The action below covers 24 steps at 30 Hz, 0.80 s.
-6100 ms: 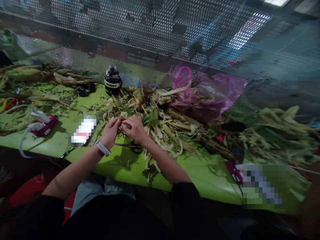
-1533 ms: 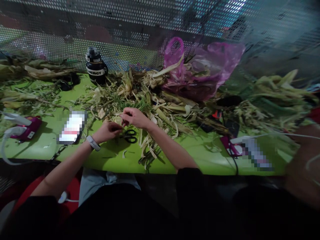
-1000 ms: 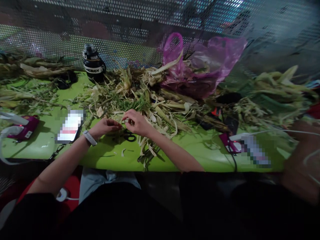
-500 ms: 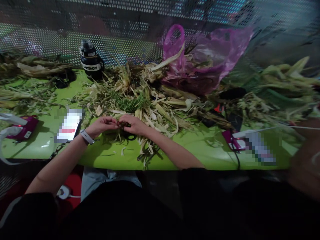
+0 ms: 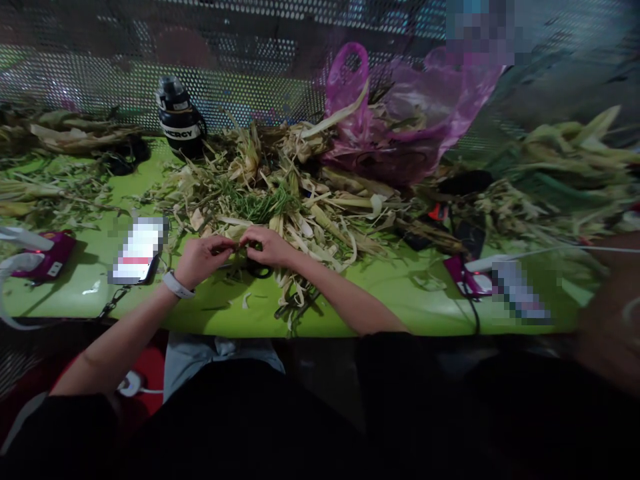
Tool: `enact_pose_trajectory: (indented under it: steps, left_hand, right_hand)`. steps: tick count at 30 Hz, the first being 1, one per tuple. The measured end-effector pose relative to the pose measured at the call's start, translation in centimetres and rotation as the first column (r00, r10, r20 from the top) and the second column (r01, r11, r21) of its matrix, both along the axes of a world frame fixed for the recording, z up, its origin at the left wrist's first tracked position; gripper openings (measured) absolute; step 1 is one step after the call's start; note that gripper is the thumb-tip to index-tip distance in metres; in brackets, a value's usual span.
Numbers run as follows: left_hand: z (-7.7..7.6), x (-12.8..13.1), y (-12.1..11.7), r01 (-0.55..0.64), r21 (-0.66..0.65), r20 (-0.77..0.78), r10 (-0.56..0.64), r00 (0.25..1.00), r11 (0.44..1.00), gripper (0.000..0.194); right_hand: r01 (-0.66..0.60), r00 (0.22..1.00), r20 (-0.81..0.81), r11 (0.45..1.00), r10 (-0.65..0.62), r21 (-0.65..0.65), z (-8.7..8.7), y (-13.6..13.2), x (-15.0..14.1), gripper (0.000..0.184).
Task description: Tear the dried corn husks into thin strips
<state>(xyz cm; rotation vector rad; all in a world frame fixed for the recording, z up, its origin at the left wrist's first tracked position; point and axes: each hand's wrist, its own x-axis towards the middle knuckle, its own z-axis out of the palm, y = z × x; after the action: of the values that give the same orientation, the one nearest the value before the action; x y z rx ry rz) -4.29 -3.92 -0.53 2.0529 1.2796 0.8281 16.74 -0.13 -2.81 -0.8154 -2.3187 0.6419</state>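
Note:
My left hand (image 5: 203, 259), with a pale watch on its wrist, pinches something small and thin between thumb and fingers. Close against it, my right hand (image 5: 265, 245) is also closed in a pinch; what lies between the fingertips is too small to name. Under my right hand show the dark handles of a pair of scissors (image 5: 260, 270), lying on the green table (image 5: 220, 317). Just beyond both hands spreads a heap of dry corn husks (image 5: 310, 223), with a tuft of thin green strips (image 5: 263, 202) on it.
A black bottle (image 5: 180, 127) stands at the back left. A pink plastic bag (image 5: 390, 153) sits on the husks. A phone (image 5: 137, 253) lies left of my hands, near a purple power socket block (image 5: 53, 253). Another person's arm (image 5: 610, 293) is at the right edge.
Earlier the scissors' handles showed more fully; now my right hand partly covers them. My hands were slightly apart a second ago and have come together at the fingertips. The view has tilted and shifted.

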Motion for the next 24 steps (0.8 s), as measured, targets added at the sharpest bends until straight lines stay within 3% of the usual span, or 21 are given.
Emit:
enact_pose_trajectory:
  steps: [3, 6, 12, 19, 24]
  left_hand:
    - [-0.5, 0.3, -0.7, -0.052, 0.183, -0.111, 0.073, 0.991, 0.982, 0.029]
    - [-1.2, 0.4, -1.0, -0.065, 0.271, -0.146, 0.108, 0.983, 0.960, 0.028]
    - [-2.1, 0.2, -0.7, -0.028, 0.338, -0.190, 0.097, 0.977, 0.941, 0.025]
    - [-2.1, 0.0, -0.5, 0.020, 0.383, -0.274, 0.093, 0.957, 0.923, 0.026]
    - [-2.0, 0.0, -0.6, 0.017, 0.289, -0.207, 0.045, 0.977, 0.957, 0.023]
  right_hand:
    - [0.053, 0.995, -0.080, 0.989, -0.065, -0.135, 0.3, -0.2, -0.1, 0.020]
    - [0.109, 0.979, -0.146, 0.971, -0.142, -0.211, 0.2, -0.2, -0.1, 0.030]
    - [0.086, 0.991, -0.103, 0.996, -0.085, 0.010, 0.1, -0.1, -0.1, 0.016]
    - [0.097, 0.991, -0.095, 0.995, -0.097, -0.008, 0.5, -0.5, -0.3, 0.013]
    - [0.051, 0.995, -0.085, 0.999, -0.051, -0.003, 0.3, -0.3, -0.6, 0.021]
